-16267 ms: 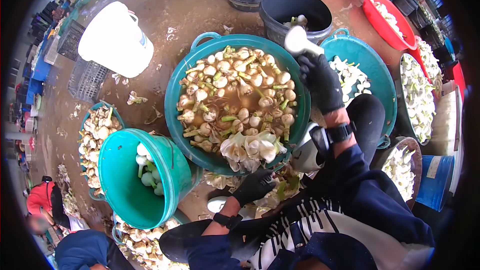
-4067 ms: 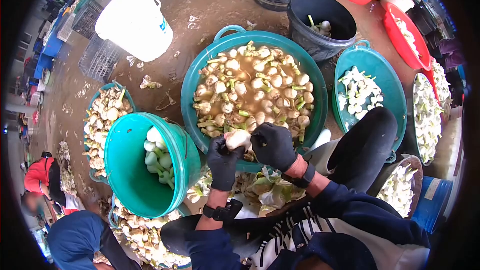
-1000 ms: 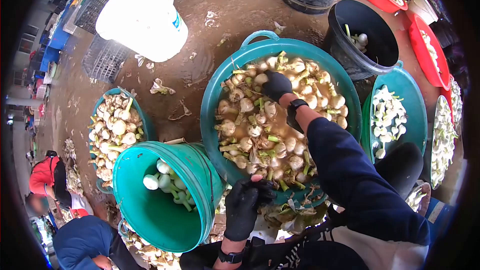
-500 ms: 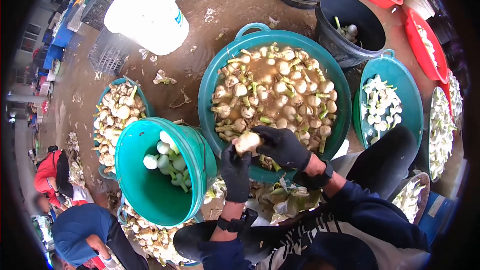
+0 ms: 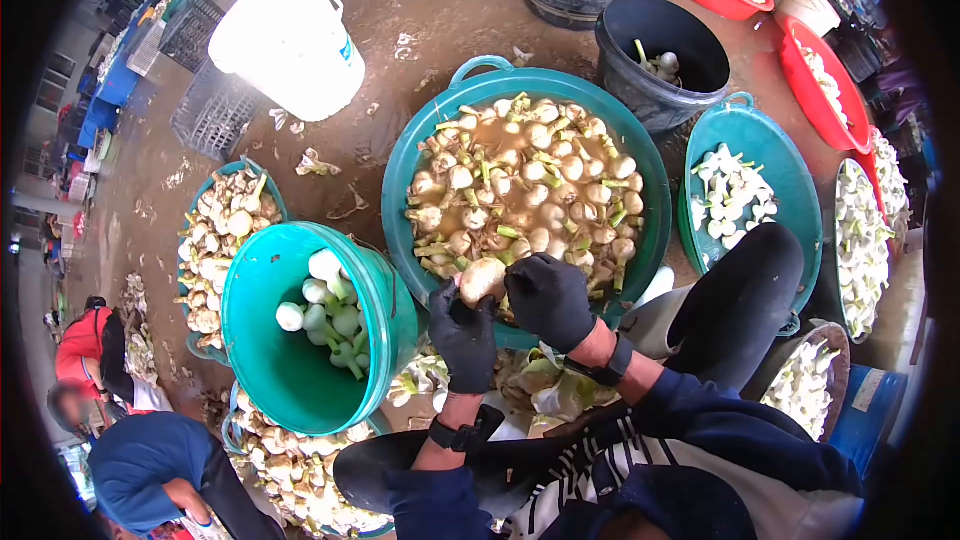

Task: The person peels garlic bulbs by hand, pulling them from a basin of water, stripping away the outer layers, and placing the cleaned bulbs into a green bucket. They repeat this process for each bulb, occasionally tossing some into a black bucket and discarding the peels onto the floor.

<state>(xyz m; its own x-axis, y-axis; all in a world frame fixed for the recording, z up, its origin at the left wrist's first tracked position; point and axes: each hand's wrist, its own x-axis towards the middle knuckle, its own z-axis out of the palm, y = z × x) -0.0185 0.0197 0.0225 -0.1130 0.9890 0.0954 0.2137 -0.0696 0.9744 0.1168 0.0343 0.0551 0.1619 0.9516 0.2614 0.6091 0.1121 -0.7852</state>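
Observation:
A large round bulb point(image 5: 483, 282) is in the grip of my left hand point(image 5: 463, 338), which wears a black glove. Close to its right side is my right hand point(image 5: 550, 302), also gloved, with its fingers curled in; whatever they pinch is hidden. Both hands are over the near rim of a wide teal tub point(image 5: 398, 175), where many bulbs with short green stems float in brown water point(image 5: 510, 180). To the left, a tilted green bucket point(image 5: 262, 340) holds several cleaner white bulbs point(image 5: 336, 325).
A white bucket point(image 5: 290, 45) and black buckets point(image 5: 660, 50) stand beyond the tub. Teal point(image 5: 790, 170) and red basins point(image 5: 810, 70) with bulbs are at the right. A basin of bulbs point(image 5: 235, 215) is at left. Two people point(image 5: 160, 465) work at lower left.
My right hand has shifted from over the bulb to its right side, fingers now curled. The bulb shows a different face in my left hand. The whole view has shifted slightly.

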